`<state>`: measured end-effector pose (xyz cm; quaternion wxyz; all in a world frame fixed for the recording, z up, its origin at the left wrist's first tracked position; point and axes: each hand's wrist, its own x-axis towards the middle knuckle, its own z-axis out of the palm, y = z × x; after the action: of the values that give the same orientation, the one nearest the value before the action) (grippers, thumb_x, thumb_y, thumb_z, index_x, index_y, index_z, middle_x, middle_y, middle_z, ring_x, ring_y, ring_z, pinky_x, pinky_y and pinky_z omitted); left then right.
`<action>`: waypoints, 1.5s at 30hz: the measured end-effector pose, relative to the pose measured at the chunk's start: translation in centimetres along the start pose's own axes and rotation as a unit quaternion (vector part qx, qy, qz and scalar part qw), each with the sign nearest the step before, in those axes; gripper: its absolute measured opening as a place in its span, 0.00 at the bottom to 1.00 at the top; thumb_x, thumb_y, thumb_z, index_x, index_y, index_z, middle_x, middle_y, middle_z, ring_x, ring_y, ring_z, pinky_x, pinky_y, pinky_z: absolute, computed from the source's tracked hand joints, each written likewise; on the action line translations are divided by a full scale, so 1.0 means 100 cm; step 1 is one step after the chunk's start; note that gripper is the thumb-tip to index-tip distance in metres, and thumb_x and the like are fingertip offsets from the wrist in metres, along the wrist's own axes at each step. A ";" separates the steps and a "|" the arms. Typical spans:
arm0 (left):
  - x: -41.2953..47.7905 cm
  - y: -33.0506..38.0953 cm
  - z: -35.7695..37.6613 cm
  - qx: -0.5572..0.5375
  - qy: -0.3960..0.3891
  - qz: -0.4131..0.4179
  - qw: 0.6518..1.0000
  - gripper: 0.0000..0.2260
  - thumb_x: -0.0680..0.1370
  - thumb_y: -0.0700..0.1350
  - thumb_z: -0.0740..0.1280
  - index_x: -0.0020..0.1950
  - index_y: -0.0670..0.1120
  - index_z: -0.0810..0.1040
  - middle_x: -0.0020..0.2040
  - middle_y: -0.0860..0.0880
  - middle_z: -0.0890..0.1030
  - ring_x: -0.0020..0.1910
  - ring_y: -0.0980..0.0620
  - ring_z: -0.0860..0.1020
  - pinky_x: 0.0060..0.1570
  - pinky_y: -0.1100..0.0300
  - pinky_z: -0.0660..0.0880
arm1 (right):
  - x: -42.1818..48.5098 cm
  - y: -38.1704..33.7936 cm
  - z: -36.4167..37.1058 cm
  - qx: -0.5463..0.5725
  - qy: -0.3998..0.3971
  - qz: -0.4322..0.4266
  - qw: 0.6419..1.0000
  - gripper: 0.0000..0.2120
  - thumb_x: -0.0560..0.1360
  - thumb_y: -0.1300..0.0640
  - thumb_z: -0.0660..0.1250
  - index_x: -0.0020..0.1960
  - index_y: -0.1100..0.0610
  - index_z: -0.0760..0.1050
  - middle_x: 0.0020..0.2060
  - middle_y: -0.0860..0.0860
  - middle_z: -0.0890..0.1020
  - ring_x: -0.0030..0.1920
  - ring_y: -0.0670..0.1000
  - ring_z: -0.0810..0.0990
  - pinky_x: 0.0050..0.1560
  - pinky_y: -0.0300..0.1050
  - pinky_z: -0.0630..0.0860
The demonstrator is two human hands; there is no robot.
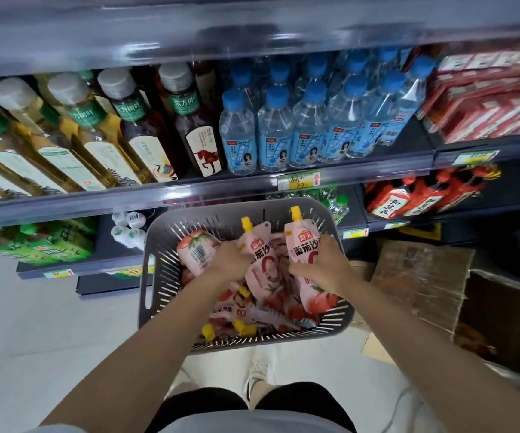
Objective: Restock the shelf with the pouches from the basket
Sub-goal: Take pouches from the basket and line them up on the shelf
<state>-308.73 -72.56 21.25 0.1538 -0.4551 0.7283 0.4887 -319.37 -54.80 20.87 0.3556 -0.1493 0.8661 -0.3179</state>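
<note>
Basket: a grey slotted plastic basket [158,245] sits low in front of the person, just below the fronts of the dark store shelves [190,195].
Stock: pink spouted pouches with yellow screw caps [252,314] lie heaped inside it, several deep, caps pointing all ways.
Left hand: the left hand [230,260] is curled round the waist of a centre pouch [257,242], which is held cap up with its lower end among the heap.
Right hand: the right hand [324,265] grasps a second pouch [302,245] round its middle, upright, over the basket's right side.
Shelves: amber tea bottles with grey caps [140,126], clear water bottles with blue caps [308,132] and red cartons [486,101] fill the tier above.
Destination: no pouch of this kind shows on any shelf, so the slot meant for them cannot be told.
Progress: apparently early or mid-task, since the basket holds many pouches and both gripped ones are inside its rim.
Remaining: lifting the gripped pair out, shelving them, then repeating until the basket is emptied.
</note>
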 end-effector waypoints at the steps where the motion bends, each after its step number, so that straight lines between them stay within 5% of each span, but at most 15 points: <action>1: -0.007 0.003 -0.017 0.076 -0.043 0.029 0.996 0.08 0.77 0.42 0.65 0.43 0.38 0.73 0.37 0.44 0.77 0.34 0.47 0.76 0.35 0.58 0.72 | 0.000 -0.001 0.000 0.009 0.004 0.002 1.000 0.45 0.49 0.38 0.73 0.60 0.57 0.67 0.50 0.55 0.77 0.49 0.56 0.80 0.48 0.54 0.82; 4: -0.006 -0.001 -0.048 0.167 -0.127 0.054 0.976 0.12 0.78 0.45 0.66 0.54 0.36 0.76 0.49 0.42 0.82 0.45 0.45 0.83 0.48 0.50 0.80 | 0.000 -0.005 0.001 0.028 -0.011 0.021 0.999 0.46 0.48 0.39 0.73 0.61 0.57 0.65 0.51 0.54 0.76 0.49 0.55 0.80 0.47 0.54 0.82; 7: 0.003 -0.006 -0.042 0.142 -0.108 0.032 0.984 0.14 0.79 0.43 0.65 0.57 0.34 0.72 0.52 0.37 0.80 0.46 0.42 0.82 0.45 0.53 0.81 | 0.006 -0.004 0.010 0.021 -0.019 0.021 0.999 0.42 0.47 0.39 0.74 0.57 0.57 0.72 0.48 0.55 0.80 0.44 0.53 0.82 0.41 0.52 0.83; 10: 0.017 -0.012 -0.023 0.139 -0.125 0.008 0.982 0.25 0.80 0.46 0.64 0.69 0.31 0.63 0.60 0.33 0.76 0.47 0.44 0.80 0.53 0.49 0.78 | 0.005 -0.004 0.015 0.037 -0.045 0.035 0.998 0.37 0.50 0.45 0.76 0.56 0.58 0.75 0.42 0.52 0.83 0.41 0.50 0.83 0.36 0.43 0.78; 14: 0.026 -0.016 -0.003 0.199 -0.135 0.046 0.970 0.22 0.82 0.52 0.59 0.71 0.40 0.66 0.66 0.40 0.74 0.61 0.42 0.75 0.59 0.54 0.72 | 0.002 0.008 0.024 0.033 -0.033 0.057 0.997 0.38 0.49 0.44 0.77 0.56 0.56 0.76 0.42 0.50 0.83 0.42 0.48 0.83 0.38 0.42 0.78; 18: 0.024 -0.017 0.015 0.010 -0.091 0.051 0.994 0.18 0.82 0.52 0.57 0.68 0.44 0.70 0.64 0.46 0.76 0.60 0.46 0.75 0.61 0.51 0.72 | 0.006 0.026 0.034 0.015 -0.002 0.077 0.997 0.43 0.44 0.36 0.75 0.57 0.49 0.74 0.47 0.49 0.82 0.47 0.49 0.82 0.48 0.50 0.82; 23: 0.022 -0.009 0.028 -0.235 -0.014 0.035 0.971 0.12 0.82 0.51 0.57 0.62 0.47 0.71 0.53 0.46 0.82 0.46 0.49 0.82 0.45 0.53 0.81 | 0.012 0.039 0.047 0.015 0.014 0.089 0.996 0.46 0.44 0.33 0.74 0.59 0.51 0.75 0.49 0.49 0.82 0.48 0.49 0.81 0.50 0.50 0.81; 25: 0.020 0.001 0.031 -0.191 0.008 0.077 0.979 0.09 0.83 0.48 0.55 0.63 0.48 0.62 0.50 0.47 0.79 0.42 0.52 0.79 0.37 0.61 0.78 | 0.009 0.037 0.049 0.029 0.022 0.100 0.994 0.46 0.44 0.33 0.74 0.59 0.51 0.75 0.50 0.50 0.81 0.48 0.49 0.81 0.49 0.51 0.81; 29: 0.024 0.005 0.052 0.036 0.063 0.144 0.987 0.20 0.83 0.46 0.54 0.73 0.44 0.53 0.64 0.44 0.62 0.60 0.47 0.69 0.63 0.50 0.68 | 0.011 0.043 0.054 0.058 0.038 0.106 0.992 0.44 0.46 0.35 0.75 0.59 0.52 0.75 0.49 0.51 0.81 0.48 0.50 0.81 0.48 0.51 0.82; 35: 0.011 -0.003 0.070 0.284 0.183 0.212 0.917 0.22 0.82 0.39 0.52 0.76 0.43 0.53 0.75 0.40 0.56 0.71 0.42 0.60 0.70 0.49 0.56 | -0.009 0.019 0.041 0.080 0.049 0.111 0.989 0.35 0.47 0.38 0.71 0.52 0.51 0.77 0.45 0.49 0.83 0.44 0.46 0.82 0.46 0.46 0.81; 38: 0.006 -0.004 0.069 0.387 0.178 0.237 0.873 0.29 0.80 0.40 0.55 0.78 0.41 0.45 0.77 0.40 0.52 0.74 0.41 0.56 0.72 0.47 0.53 | -0.018 0.010 0.035 0.081 0.058 0.109 0.989 0.37 0.48 0.39 0.71 0.54 0.52 0.77 0.46 0.49 0.83 0.46 0.47 0.82 0.48 0.49 0.81; 41: -0.002 -0.003 0.075 0.449 0.133 0.228 0.854 0.37 0.77 0.52 0.61 0.78 0.39 0.44 0.77 0.39 0.51 0.75 0.40 0.54 0.72 0.45 0.52 | -0.029 -0.005 0.022 0.017 0.077 0.088 0.993 0.41 0.50 0.39 0.73 0.59 0.53 0.72 0.49 0.48 0.80 0.49 0.49 0.81 0.48 0.47 0.80; 45: -0.005 -0.003 0.096 0.472 0.095 0.146 0.865 0.39 0.81 0.53 0.55 0.70 0.41 0.25 0.73 0.41 0.27 0.76 0.39 0.38 0.73 0.43 0.47 | -0.038 -0.019 0.007 -0.076 0.085 0.068 0.991 0.45 0.56 0.40 0.75 0.67 0.56 0.63 0.57 0.51 0.73 0.57 0.52 0.76 0.53 0.48 0.78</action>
<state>-310.33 -64.17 16.88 0.2074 -0.2613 0.9409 0.0581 -316.13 -54.69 23.73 0.2892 -0.0889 0.9229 -0.2381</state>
